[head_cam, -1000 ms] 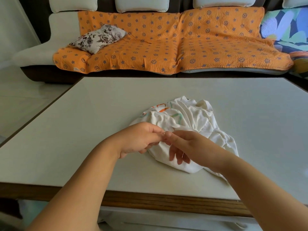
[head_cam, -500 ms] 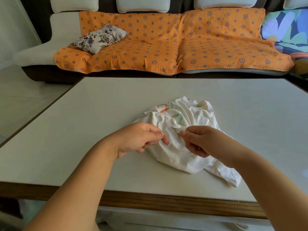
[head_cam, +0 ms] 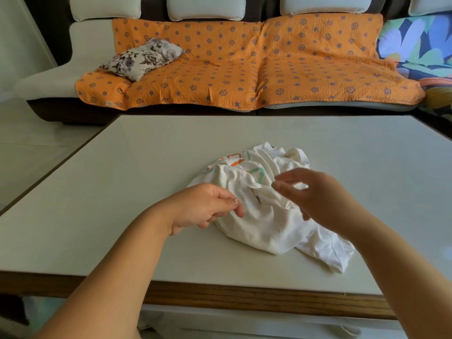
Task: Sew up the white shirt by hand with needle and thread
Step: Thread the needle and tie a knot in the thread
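Overhead and forward, the head view takes in a long sofa (head_cam: 80, 57) with pale padded arms and headrests. Its seat and back are draped in an orange quilted cover (head_cam: 244, 69) printed with small blue stars and wheels. A second fabric with large blue and green leaf shapes (head_cam: 420, 45) covers the sofa's right end.

In front stands a rectangular table (head_cam: 122, 192) with a smooth, matt, off-white top and a dark wood-grain edge along its near side.

The white shirt (head_cam: 266, 223) lies crumpled in soft folds near the middle of the table top, towards the near edge. It is a thin knit with orange and pale green printed shapes on its far folds.

A plump pillow (head_cam: 144, 57) with a grey and purple rose print rests tilted on the left sofa seat.

The left hand (head_cam: 205, 206) lies at the shirt's left edge, fingers curled, with the thumb pressed to the forefinger on a fold of the cloth.

The right hand (head_cam: 318, 196) hangs above the shirt's far folds and is blurred. Its fingers are loosely curved, and whether they pinch anything cannot be told.

Between the hands a small dark gap (head_cam: 258, 198) shows in the folds.
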`<state>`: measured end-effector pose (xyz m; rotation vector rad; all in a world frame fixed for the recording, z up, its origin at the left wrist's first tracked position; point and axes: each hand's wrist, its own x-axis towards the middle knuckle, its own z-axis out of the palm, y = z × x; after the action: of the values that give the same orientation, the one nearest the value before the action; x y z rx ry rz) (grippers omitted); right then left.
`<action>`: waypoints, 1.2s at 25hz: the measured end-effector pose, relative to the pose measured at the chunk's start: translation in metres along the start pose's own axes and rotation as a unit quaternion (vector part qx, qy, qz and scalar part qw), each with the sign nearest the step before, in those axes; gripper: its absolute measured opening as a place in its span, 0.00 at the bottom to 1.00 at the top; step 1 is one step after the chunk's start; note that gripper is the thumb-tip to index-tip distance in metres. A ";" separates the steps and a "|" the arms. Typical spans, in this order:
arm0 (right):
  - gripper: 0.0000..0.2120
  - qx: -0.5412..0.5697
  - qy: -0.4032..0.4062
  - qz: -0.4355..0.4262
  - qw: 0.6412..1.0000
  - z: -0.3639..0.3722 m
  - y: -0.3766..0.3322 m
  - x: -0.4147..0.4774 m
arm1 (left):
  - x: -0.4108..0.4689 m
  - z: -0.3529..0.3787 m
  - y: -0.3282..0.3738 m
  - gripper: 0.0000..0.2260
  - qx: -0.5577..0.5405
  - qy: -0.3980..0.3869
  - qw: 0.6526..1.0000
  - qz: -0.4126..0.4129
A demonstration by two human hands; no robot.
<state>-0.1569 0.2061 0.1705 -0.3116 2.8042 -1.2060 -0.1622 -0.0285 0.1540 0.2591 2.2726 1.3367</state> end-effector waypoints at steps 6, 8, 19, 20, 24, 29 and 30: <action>0.15 0.168 -0.179 0.018 0.969 0.033 -0.013 -0.005 | 0.002 0.008 0.007 0.12 0.022 -0.011 1.000 0.009; 0.14 0.173 -0.195 0.048 0.964 0.034 -0.009 -0.003 | 0.001 0.008 0.006 0.13 0.022 -0.015 1.000 0.009; 0.15 0.126 -0.149 0.072 0.978 0.039 -0.002 -0.009 | 0.003 0.007 0.004 0.13 -0.009 -0.022 1.000 0.014; 0.18 0.146 -0.144 0.061 0.977 0.041 -0.001 -0.009 | 0.003 0.008 0.005 0.13 -0.008 -0.022 1.000 0.015; 0.14 0.292 -0.229 0.025 0.928 0.048 -0.003 -0.011 | 0.003 0.009 0.003 0.12 -0.010 -0.013 1.000 0.014; 0.12 0.287 -0.193 0.062 0.936 0.054 -0.002 -0.009 | 0.003 0.007 0.002 0.11 -0.016 0.000 1.000 0.013; 0.15 0.274 -0.186 0.071 0.941 0.053 -0.002 -0.008 | 0.003 0.008 0.002 0.11 -0.018 -0.001 1.000 0.016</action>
<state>-0.1408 0.1692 0.1354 -0.2545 2.0357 -1.6213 -0.1608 -0.0205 0.1522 0.2850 2.2499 1.3908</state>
